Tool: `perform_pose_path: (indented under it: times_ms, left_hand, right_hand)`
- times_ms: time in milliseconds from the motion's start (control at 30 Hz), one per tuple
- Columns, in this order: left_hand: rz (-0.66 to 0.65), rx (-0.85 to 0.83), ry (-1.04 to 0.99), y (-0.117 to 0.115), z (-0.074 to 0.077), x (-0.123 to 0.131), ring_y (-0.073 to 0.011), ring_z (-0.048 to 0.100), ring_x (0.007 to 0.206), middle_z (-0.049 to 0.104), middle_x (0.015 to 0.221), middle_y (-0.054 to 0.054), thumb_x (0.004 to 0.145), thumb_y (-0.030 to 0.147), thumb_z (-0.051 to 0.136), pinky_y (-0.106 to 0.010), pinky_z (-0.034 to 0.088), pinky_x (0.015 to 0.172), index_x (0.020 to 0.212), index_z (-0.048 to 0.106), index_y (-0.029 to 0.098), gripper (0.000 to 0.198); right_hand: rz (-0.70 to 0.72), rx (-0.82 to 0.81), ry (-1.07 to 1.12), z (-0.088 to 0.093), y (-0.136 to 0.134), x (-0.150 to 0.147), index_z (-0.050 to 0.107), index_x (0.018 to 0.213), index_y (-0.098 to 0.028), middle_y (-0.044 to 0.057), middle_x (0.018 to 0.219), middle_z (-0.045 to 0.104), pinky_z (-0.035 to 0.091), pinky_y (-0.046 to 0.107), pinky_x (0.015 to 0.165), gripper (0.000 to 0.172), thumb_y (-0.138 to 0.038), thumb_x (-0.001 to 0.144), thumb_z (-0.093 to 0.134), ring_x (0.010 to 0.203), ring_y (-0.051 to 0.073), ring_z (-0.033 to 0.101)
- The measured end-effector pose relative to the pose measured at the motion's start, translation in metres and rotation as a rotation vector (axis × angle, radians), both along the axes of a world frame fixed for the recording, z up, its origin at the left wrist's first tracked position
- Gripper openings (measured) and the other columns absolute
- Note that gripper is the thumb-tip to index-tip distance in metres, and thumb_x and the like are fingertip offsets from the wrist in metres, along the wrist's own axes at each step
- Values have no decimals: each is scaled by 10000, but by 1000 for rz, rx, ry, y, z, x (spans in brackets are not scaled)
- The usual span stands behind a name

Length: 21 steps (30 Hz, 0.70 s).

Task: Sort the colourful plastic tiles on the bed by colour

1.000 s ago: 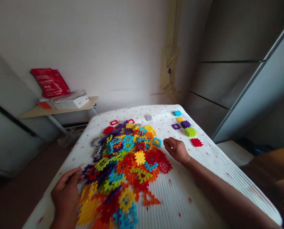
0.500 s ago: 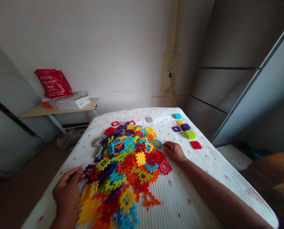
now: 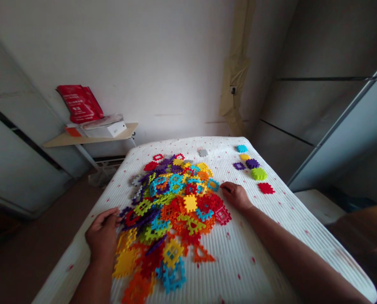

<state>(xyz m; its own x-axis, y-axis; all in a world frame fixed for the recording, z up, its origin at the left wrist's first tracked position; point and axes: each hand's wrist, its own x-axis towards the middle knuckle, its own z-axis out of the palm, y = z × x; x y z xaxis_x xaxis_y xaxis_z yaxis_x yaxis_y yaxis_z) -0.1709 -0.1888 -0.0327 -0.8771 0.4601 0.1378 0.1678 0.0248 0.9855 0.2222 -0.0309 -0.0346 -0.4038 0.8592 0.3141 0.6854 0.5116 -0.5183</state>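
view swung slightly left since half a second ago

from my remote seat i see everything sitting further right in frame, while the heap of brightly coloured notched plastic pieces (image 3: 169,207) keeps its arrangement. it lies spread on the white ribbed cloth with red specks (image 3: 222,259). i have the right hand (image 3: 237,196) curled narrow, fingertips just beside the light-blue square plastic frame (image 3: 209,185) at the heap's right edge; i cannot tell whether it grips anything. the left hand (image 3: 102,236) is loosely bent, thumb close to the fingers, at the heap's left edge near dark purple notched plastic pieces (image 3: 125,213); whether something is pinched there, i cannot tell. well apart, beyond the right hand, i see a lime-green notched plastic square (image 3: 259,173) and a solid red one (image 3: 266,188).
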Motion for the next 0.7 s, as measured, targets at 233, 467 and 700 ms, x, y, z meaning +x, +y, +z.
perform_pose_path:
  times_ms: [233,467,700]
  left_hand:
    - [14,-1,-23,0,2,2,-136,554,613,635,679,20,584,227,650,-273,438,591,853,666,126,288]
    - [35,1,-34,0,2,1,-139,543,589,627,628,22,548,237,647,-277,432,580,825,676,133,298]
    - [114,19,25,4,2,2,-138,543,518,625,558,25,474,301,645,-250,433,504,704,700,183,264]
  right_hand:
    - [4,-4,1,1,-1,1,661,903,-198,40,891,693,473,266,753,270,-187,786,417,822,174,637]
    - [28,18,43,-6,2,2,661,893,-191,33,872,691,472,245,734,249,-162,774,444,805,160,635]
    - [18,10,3,-5,2,1,659,883,-201,32,892,688,469,238,756,239,-118,764,468,818,158,634]
